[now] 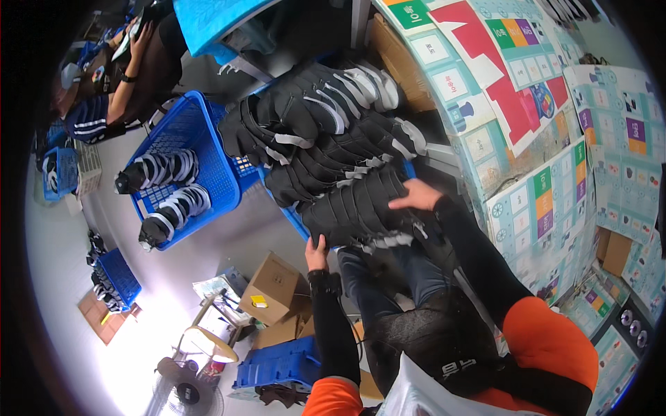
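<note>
Nested rows of black shoe uppers [333,111] with white and grey edges fill a blue basket [296,223] in front of me. Both my hands grip the nearest row of black shoe uppers [357,204] between them, one at each end. At its left end, my left hand [317,255] has its fingers pressed against the dark material, partly hidden behind it. My right hand [418,195] clasps the right end, thumb on top. That row lies next to the other rows, close to my legs; whether it is lifted, I cannot tell.
Left of the pile stands a blue basket [220,163] with two rows of shoe parts. Boxes wrapped in printed sheets [479,139] rise on the right. A carton [270,288], a blue crate [277,364] and a fan [187,392] are lower left. Another person [104,111] sits upper left.
</note>
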A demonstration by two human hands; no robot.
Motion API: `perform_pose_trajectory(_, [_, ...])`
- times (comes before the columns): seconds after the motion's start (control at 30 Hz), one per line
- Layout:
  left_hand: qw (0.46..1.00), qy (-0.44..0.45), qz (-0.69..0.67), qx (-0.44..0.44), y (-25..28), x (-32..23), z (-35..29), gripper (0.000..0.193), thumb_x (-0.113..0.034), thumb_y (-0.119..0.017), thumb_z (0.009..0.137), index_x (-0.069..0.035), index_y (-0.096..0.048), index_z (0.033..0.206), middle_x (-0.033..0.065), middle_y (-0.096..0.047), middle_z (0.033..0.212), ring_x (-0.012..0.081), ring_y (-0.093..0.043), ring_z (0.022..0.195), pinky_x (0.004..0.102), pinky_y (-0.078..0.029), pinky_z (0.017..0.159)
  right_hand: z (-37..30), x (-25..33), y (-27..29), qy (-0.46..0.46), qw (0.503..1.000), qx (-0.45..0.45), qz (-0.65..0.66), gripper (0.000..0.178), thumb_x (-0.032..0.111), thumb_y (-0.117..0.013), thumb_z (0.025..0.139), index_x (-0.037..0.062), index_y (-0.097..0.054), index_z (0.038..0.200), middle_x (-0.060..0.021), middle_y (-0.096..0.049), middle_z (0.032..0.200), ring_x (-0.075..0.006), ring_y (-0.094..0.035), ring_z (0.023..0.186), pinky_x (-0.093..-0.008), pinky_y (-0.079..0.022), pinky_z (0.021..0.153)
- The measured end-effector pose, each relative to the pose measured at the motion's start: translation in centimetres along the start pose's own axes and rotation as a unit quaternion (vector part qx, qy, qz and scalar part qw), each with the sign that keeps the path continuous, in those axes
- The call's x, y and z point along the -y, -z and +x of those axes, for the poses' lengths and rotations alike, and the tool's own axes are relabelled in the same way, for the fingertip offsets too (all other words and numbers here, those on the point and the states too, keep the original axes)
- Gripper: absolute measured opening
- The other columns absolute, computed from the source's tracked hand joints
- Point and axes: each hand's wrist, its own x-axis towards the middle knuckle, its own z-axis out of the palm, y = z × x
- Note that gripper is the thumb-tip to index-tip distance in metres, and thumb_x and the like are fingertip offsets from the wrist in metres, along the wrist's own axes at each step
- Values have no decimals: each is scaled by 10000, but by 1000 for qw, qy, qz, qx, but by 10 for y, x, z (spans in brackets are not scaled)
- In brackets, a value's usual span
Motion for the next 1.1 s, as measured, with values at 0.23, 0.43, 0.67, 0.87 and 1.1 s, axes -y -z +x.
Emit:
perform_pose_trajectory(0.23, [993, -88, -32, -66, 68, -108, -99, 376, -237, -703, 995, -77, -567, 1308, -56, -511, 798, 46, -470, 643, 246, -430, 553, -114, 19, -103, 60, 988, 34, 136, 531, 350, -846, 821, -18, -694, 1172, -133, -752, 1089, -235, -696, 1022, -356, -521, 934])
perform_pose_trajectory(0.43, [955, -271, 118, -17, 8, -271, -104, 369, -310, -632, 1040, 1, -588, 1232, 87, -664, 1161, 164, -620, 1023, 305, -505, 885, -150, 84, -164, 86, 930, -75, 349, 367, 146, -819, 868, -21, -700, 1172, -63, -749, 1095, -132, -656, 974, -299, -522, 883])
perform_pose_trajectory(0.67, [737, -561, 338, 167, -237, -434, -176, 359, -268, -650, 1029, 62, -594, 1161, 144, -689, 1074, 216, -636, 955, 345, -506, 872, -174, 160, -149, 162, 700, -130, 684, 613, 149, -871, 827, -8, -611, 1360, -61, -678, 1309, -163, -596, 1214, -315, -444, 1072])
perform_pose_trajectory(0.87, [493, -705, 447, 246, -492, -429, -315, 448, -359, -668, 988, 62, -577, 1111, 328, -654, 1034, 520, -620, 976, 488, -511, 815, -205, 175, -57, 282, 538, -213, 765, 328, 152, -742, 959, 137, -652, 1273, 64, -665, 1144, -41, -562, 869, -223, -413, 689])
perform_pose_trajectory(1.1, [378, -746, 433, 337, -681, -342, -414, 489, -420, -676, 957, 35, -541, 1075, 321, -655, 961, 528, -618, 923, 540, -504, 759, -261, 142, 60, 357, 345, -288, 819, 284, 91, -718, 962, 162, -665, 1231, 46, -682, 1176, -89, -628, 1016, -289, -499, 858])
